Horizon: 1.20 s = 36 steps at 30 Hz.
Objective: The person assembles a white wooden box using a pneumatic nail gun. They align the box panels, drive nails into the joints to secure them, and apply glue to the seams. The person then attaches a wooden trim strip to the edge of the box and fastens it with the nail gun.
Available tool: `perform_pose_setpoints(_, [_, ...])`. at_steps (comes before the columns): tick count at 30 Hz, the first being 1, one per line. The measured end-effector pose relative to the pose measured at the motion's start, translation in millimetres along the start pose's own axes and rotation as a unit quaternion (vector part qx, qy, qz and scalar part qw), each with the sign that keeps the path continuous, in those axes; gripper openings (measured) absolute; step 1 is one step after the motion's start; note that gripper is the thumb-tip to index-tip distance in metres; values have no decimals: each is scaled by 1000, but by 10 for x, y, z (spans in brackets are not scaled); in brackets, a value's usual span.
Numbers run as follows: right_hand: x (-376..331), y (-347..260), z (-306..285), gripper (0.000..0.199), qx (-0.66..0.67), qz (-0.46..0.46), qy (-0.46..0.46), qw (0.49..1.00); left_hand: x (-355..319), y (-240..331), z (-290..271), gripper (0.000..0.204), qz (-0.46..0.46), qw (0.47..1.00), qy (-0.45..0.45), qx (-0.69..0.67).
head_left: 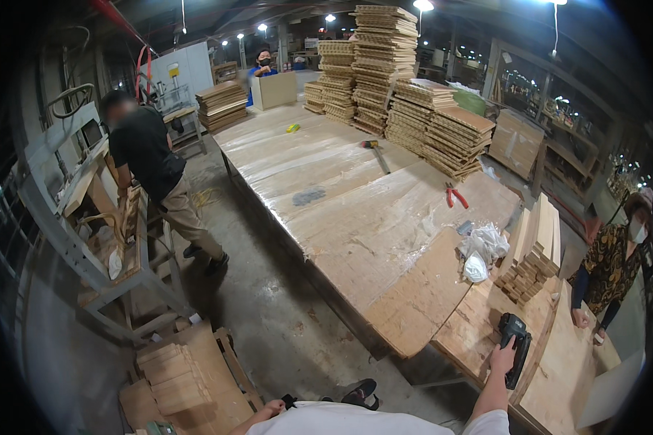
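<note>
I can read no words, numbers, brands or signs anywhere. On the black tool [515, 332] under my right hand [502, 357], lower right of the frame, no lettering resolves, and the yellow patch [173, 70] toward the upper left (tiny from here) is illegible too.

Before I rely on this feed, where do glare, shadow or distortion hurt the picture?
Head view: white glare streaks the big table along its left edge, and the ceiling lamps burn out; head view: the floor beside that table falls into shadow, and the fisheye rim goes black, bending straight edges; head view: the right hand and black tool read fairly clearly.
</note>
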State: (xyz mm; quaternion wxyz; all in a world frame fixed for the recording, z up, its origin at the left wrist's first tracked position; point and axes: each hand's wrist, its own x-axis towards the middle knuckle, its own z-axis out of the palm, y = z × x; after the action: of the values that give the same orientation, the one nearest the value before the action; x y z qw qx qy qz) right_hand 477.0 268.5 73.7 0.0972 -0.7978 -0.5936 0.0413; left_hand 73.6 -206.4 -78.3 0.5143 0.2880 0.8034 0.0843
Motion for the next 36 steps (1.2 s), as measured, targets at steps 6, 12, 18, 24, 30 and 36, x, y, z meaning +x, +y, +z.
perform_pose_setpoints(6, [-96,-64,-44,69,2,21,-50,999,-146,17,-187,28,-22,998,-4,-57])
perform_pose_setpoints(12, [-46,161,-38,69,-1,-14,19,1000,175,457,-1182,30,83,985,105,-105])
perform_pose_setpoints(18, [-21,167,52,66,0,-23,63,998,872,1763,-2695,27,246,939,223,-92])
perform_pose_setpoints(24, [37,160,144,67,-75,-7,107,991,1571,3149,-3464,26,414,906,63,-56])
perform_pose_setpoints(30, [108,-428,111,74,-166,140,7,976,2205,3375,-4280,23,409,911,27,49])
perform_pose_setpoints(36, [75,-1377,420,68,-150,199,129,960,2863,3422,-5708,25,337,938,87,16])
